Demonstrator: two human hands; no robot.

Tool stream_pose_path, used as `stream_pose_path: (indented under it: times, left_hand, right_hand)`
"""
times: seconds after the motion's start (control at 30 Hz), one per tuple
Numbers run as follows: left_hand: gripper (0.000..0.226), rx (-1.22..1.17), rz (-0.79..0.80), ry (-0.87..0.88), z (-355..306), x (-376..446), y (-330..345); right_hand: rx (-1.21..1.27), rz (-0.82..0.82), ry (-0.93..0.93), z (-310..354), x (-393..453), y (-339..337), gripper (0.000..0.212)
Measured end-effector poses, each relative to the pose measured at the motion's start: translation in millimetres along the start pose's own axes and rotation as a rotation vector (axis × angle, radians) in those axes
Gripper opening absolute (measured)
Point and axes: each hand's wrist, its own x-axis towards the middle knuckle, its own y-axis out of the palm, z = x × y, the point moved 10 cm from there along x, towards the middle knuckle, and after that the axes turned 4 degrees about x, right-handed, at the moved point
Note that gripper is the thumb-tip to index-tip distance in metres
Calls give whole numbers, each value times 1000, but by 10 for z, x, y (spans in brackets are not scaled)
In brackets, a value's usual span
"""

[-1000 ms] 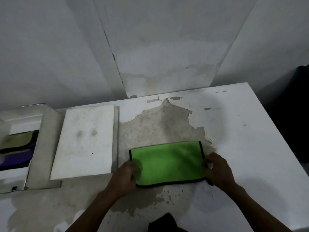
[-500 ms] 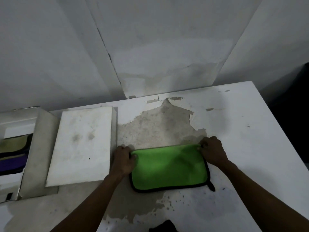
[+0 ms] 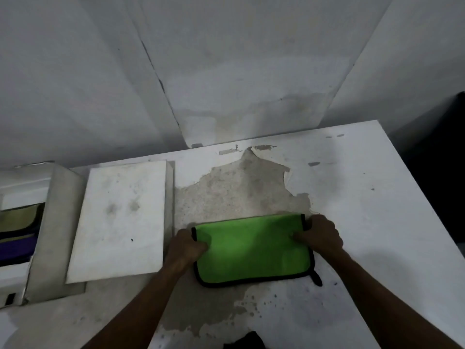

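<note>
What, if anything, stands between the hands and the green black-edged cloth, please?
Nothing visible: the left hand and the right hand grip the green black-edged cloth directly at its two short ends.

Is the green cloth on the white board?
No, the cloth lies on the table, right of the board and apart from it.

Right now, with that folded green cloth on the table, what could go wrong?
The left hand and right hand pinch the green cloth only at its far corners, so its layers might slip askew. The peeling paint just beyond could shed flakes onto it. The black loop sticks out and could snag.
</note>
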Motion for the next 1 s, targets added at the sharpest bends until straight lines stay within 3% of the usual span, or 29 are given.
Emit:
stream_pose_path:
  times: [0.07, 0.27, 0.53, 0.73, 1.0]
  left_hand:
    - [12, -27, 32, 29, -3, -30, 51]
    - [65, -175, 100, 80, 185, 13, 242]
    - [10, -175, 35, 272, -365, -408, 24]
    - [21, -221, 44, 423, -879, -672, -141]
    - [16, -209, 66, 641, -1316, -1153, -270]
  right_hand:
    - [23, -1, -13, 1, -45, 57, 33]
    - [133, 40, 2, 7, -200, 176, 20]
    - [258, 44, -120, 329, -509, 92, 27]
    - [420, 69, -334, 968, -955, 55, 16]
    - [476, 53, -500, 1453, -1309, 91, 23]
